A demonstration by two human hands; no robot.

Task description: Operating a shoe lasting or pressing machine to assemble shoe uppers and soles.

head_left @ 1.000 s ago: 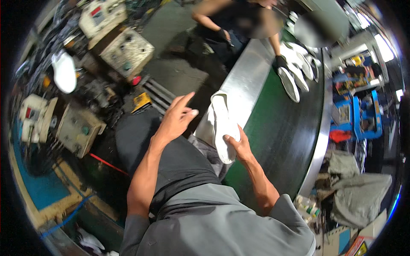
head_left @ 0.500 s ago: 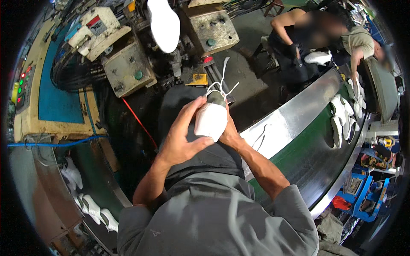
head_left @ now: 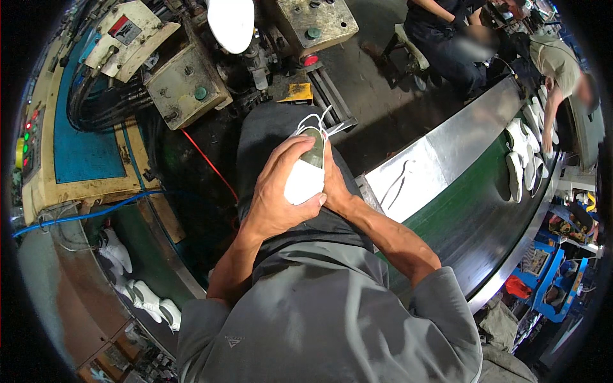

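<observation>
Over my lap, both hands hold a white shoe [head_left: 302,186] with a dark green piece [head_left: 313,153] showing in its opening. My left hand [head_left: 267,195] wraps its left side, the thumb crossing toward the near end. My right hand [head_left: 334,184] closes on the right side, its fingers mostly hidden behind the shoe. Loose white laces [head_left: 319,122] stick out at the far end. Beyond my knees, another white shoe or sole [head_left: 231,27] sits sole-up on the machine.
Control boxes [head_left: 186,86] with green buttons flank the machine ahead. White shoes [head_left: 518,147] lie on the right green conveyor [head_left: 453,217], a lace [head_left: 399,182] on its metal edge. More shoes [head_left: 147,299] lie on the left belt. Two people [head_left: 555,70] are at the far right.
My hands have drawn the shoe slightly closer and turned it, so more of the green piece shows. The far worker no longer visibly holds a white shoe. My view has shifted a little.
</observation>
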